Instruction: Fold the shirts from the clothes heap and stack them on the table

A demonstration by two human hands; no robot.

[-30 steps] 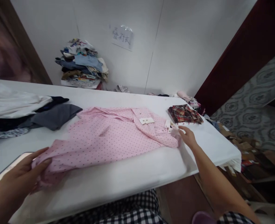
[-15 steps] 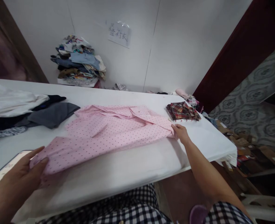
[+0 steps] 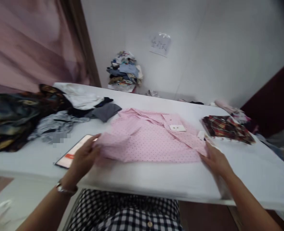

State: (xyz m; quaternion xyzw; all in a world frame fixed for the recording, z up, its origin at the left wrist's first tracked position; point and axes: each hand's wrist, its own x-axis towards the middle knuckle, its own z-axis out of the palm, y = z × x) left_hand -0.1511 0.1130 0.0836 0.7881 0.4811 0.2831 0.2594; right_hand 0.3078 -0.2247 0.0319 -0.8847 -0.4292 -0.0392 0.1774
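Here, shirt [image 3: 151, 141]: pink, spread mid-frame on the worktop [image 3: 156, 179].
Left hand [image 3: 84, 157]: grip pinching its left edge.
Right hand [image 3: 216, 160]: fingers spread, pressing its right edge.
Phone [image 3: 72, 153]: beside left hand.

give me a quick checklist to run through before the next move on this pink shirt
1. Left hand grips the pink shirt at its left end: ok.
2. Right hand lies on the shirt's right end: ok; whether it pinches the cloth: cannot tell.
3. Shirt lies flat on the white table: not ok, rumpled near the left hand.
4. Paper tag lies on top near the collar: ok.
5. Tablet clear of the shirt: not ok, it sits right by the left hand.
6. Plaid shirt apart from the pink one: ok.
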